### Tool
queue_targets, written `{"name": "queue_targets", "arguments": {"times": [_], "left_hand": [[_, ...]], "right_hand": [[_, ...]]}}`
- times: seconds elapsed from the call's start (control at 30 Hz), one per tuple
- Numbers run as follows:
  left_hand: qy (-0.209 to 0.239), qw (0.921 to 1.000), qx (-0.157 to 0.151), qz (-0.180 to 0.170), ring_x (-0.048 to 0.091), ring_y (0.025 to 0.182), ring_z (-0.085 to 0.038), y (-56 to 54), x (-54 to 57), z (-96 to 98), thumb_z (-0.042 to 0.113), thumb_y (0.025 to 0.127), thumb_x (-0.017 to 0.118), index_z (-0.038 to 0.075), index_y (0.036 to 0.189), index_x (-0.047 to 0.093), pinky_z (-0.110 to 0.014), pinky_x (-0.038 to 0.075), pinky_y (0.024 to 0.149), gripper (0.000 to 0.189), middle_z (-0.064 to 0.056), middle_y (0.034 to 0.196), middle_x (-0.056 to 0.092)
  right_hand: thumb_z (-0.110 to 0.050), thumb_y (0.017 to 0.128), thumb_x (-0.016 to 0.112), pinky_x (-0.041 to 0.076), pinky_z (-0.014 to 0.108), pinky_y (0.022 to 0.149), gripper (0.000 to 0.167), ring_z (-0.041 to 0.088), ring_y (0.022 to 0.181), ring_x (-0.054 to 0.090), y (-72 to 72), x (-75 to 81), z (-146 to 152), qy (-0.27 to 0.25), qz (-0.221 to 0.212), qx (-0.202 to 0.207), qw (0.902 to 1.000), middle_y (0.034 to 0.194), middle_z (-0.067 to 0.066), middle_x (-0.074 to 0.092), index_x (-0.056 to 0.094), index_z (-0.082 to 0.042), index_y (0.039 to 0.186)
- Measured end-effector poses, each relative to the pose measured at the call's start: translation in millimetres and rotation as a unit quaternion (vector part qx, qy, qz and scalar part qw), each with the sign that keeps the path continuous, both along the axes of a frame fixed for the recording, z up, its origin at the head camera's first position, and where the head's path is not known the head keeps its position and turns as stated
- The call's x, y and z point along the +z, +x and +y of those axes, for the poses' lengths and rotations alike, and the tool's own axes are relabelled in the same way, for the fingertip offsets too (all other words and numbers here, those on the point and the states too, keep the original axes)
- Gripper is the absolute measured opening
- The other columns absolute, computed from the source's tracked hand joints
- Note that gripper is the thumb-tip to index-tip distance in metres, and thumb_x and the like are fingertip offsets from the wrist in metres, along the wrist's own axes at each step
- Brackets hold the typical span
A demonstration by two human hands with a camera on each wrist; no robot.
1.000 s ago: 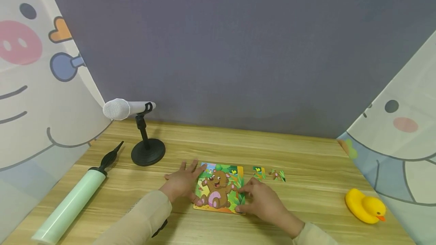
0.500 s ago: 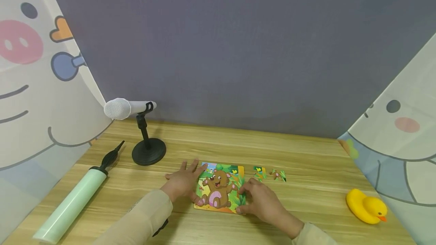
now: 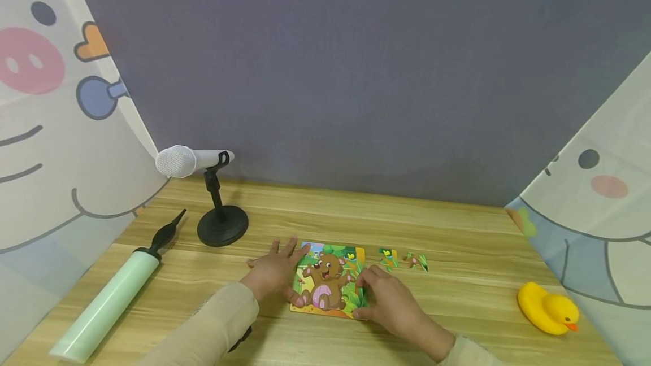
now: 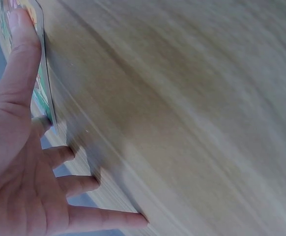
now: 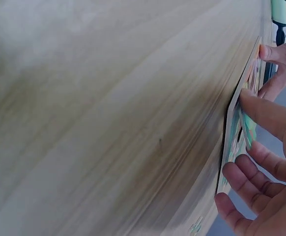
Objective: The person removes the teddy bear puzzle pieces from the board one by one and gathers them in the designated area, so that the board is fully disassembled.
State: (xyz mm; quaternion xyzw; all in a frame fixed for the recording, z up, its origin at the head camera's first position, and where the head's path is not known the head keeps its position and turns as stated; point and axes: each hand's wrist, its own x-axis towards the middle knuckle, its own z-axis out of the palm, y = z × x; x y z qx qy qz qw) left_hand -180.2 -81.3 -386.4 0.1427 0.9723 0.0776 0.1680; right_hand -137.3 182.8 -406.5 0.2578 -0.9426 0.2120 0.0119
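A bear jigsaw puzzle (image 3: 325, 284) lies flat on the wooden table in the head view. My left hand (image 3: 274, 273) rests at its left side, fingers spread, with the thumb on the lower left corner and the index fingertip by the top left. The other left fingertips touch the tabletop in the left wrist view. At the puzzle's right side, my right hand (image 3: 389, 301) pinches a green puzzle piece (image 5: 249, 129) between thumb and index finger. That piece stands tilted against the puzzle's surface in the right wrist view; in the head view the fingers partly hide it.
Loose puzzle pieces (image 3: 416, 262) lie just beyond the right hand. A white microphone (image 3: 190, 161) on a black stand (image 3: 222, 226) is at the back left. A pale green hand pump (image 3: 109, 304) lies at far left, and a yellow rubber duck (image 3: 546, 308) sits at right.
Both hands stay at the puzzle's sides in almost the same pose. The right fingers shift only slightly at the right edge.
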Motion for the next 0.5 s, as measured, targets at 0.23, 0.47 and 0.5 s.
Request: {"name": "queue_targets", "arguments": {"times": [0.23, 0.47, 0.5], "left_hand": [[0.005, 1.0, 0.001, -0.001, 0.021, 0.148, -0.052, -0.2, -0.1, -0.1, 0.049, 0.061, 0.091, 0.019, 0.161, 0.031, -0.086, 0.037, 0.085, 0.121, -0.015, 0.167, 0.022], [0.005, 1.0, 0.002, -0.001, 0.02, 0.148, -0.052, 0.3, 0.3, -0.1, 0.049, 0.061, 0.091, 0.018, 0.161, 0.031, -0.086, 0.037, 0.085, 0.12, -0.015, 0.167, 0.022], [0.005, 1.0, 0.002, -0.001, 0.02, 0.148, -0.052, 0.3, 0.3, -0.2, 0.048, 0.061, 0.091, 0.018, 0.161, 0.031, -0.085, 0.037, 0.085, 0.12, -0.015, 0.167, 0.022]], "right_hand": [[-0.042, 0.07, 0.092, 0.055, 0.034, 0.073, 0.045, 0.012, 0.083, 0.06, -3.2, 1.1, 4.1, 0.019, 0.017, 0.014, 0.9996, 0.1, -0.007, 0.058, 0.069, -0.015, 0.098], [-0.037, 0.069, 0.094, 0.056, 0.037, 0.075, 0.041, 0.015, 0.083, 0.065, -5.7, 6.6, 5.2, 0.048, 0.058, 0.005, 0.9971, 0.101, -0.006, 0.061, 0.072, -0.015, 0.095], [-0.037, 0.069, 0.094, 0.056, 0.037, 0.075, 0.041, 0.016, 0.083, 0.065, -6.6, 7.3, 6.4, 0.043, 0.056, 0.003, 0.9975, 0.101, -0.006, 0.06, 0.072, -0.015, 0.095]]}}
